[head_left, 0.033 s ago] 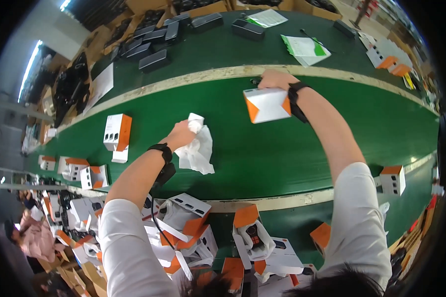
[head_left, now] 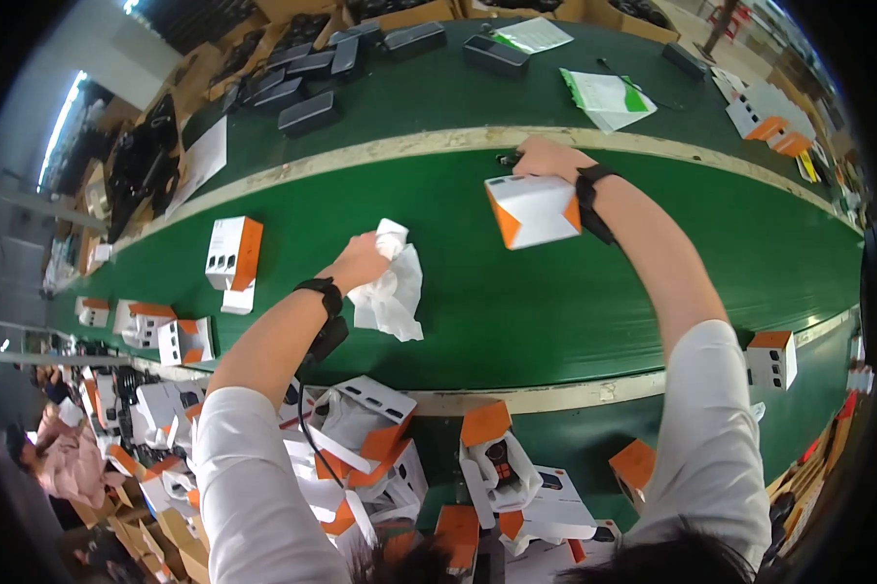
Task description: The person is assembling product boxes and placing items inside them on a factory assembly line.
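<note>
My left hand (head_left: 364, 258) is closed on a thin, crumpled white wrapping sheet (head_left: 390, 304), which hangs over the green belt. Further right and farther away, my right hand (head_left: 552, 159) has its fingers curled at a small black object (head_left: 508, 159) by the belt's far edge. Directly below that hand is a white-and-orange box (head_left: 536, 214), its pale side with orange corners facing me; whether the hand also grips it, I cannot tell. Black bands circle both wrists. To the left of my left hand stands another white-and-orange box (head_left: 232, 255) with a flap down.
The green belt (head_left: 477, 331) runs crosswise. Opened boxes (head_left: 370, 414) with white wrapping crowd the near ledge. Several black cases (head_left: 307, 114) and a green-and-white packet (head_left: 606, 99) lie on the far table. One box (head_left: 771, 358) stands at the right. A person (head_left: 64, 453) is at lower left.
The whole view has shifted slightly. The box below my right hand sits a little lower and more tilted. Both hands keep nearly the same pose.
</note>
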Tool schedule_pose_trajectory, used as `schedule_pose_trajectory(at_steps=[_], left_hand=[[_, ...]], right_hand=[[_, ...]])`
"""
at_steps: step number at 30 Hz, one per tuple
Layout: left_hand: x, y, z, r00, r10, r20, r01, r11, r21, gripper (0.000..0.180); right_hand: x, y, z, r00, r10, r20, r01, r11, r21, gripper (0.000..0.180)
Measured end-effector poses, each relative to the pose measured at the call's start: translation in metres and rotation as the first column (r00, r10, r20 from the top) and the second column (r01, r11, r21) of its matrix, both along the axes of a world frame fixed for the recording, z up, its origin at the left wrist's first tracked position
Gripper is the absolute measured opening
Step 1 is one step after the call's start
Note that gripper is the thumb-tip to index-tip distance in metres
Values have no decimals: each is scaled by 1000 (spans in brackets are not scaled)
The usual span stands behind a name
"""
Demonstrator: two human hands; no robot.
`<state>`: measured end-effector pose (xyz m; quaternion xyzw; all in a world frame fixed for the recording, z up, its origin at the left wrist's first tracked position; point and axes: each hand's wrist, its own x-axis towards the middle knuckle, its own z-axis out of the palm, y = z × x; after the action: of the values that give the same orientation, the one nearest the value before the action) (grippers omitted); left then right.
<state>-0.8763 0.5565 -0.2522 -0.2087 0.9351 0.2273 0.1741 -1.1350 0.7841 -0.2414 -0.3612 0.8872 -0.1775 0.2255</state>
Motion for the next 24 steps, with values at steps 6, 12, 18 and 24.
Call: schedule_pose_trajectory(at_steps=[6,12,18,24], left_hand=[[7,13,11,985,-166,-54,163,985,-53,25],[-16,46,33,965,-83,-247,109,989,97,29],[-27,62,24,972,84,-218,39,860,509,33],[-17,42,33,945,246,-217,-61,782,621,34]], right_hand=[[30,18,6,984,-83,-160,65,991,-117,51],[33,11,19,997,11,-78,-14,999,-34,30],[-9,32,7,894,-194,403,354,857,-374,21],[71,19,30,954,199,223,-91,904,-418,10]])
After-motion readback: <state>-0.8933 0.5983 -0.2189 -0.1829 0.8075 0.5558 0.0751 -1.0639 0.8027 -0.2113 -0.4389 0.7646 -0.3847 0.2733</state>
